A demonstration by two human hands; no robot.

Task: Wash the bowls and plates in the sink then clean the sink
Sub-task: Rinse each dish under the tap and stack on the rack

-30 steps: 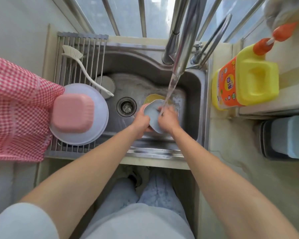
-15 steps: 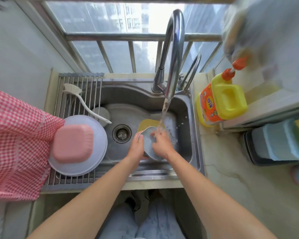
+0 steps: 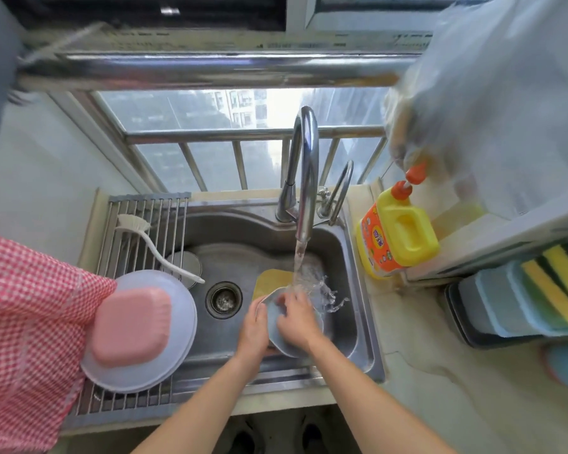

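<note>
From the head camera you are looking straight down into the steel sink [image 3: 351,257], with both arms reaching in. Your left hand [image 3: 254,326] grips the near-left rim of a pale grey-blue bowl [image 3: 274,335], fingers curled round its edge, and holds it tilted above the basin floor. Your right hand [image 3: 297,317] lies inside the bowl with its fingers spread and pressed flat against the inner wall — it holds nothing of its own. Water from the tall curved faucet [image 3: 305,178] falls just beyond your right fingertips, strikes the bowl's far rim and splashes to the right. A yellow cloth [image 3: 269,278] lies on the sink floor behind the bowl, beside the round drain [image 3: 224,300].

On the left, a roll-up drying rack [image 3: 145,217] spans the sink edge. It carries stacked pale plates [image 3: 181,329] with an upturned pink dish [image 3: 132,326] on top, and a white dish brush [image 3: 154,247] whose handle reaches out over the basin. A red checked cloth [image 3: 23,329] covers the far left. On the counter to the right stands a yellow detergent bottle [image 3: 397,237] — further right, a tray holds yellow sponges [image 3: 551,290].
</note>
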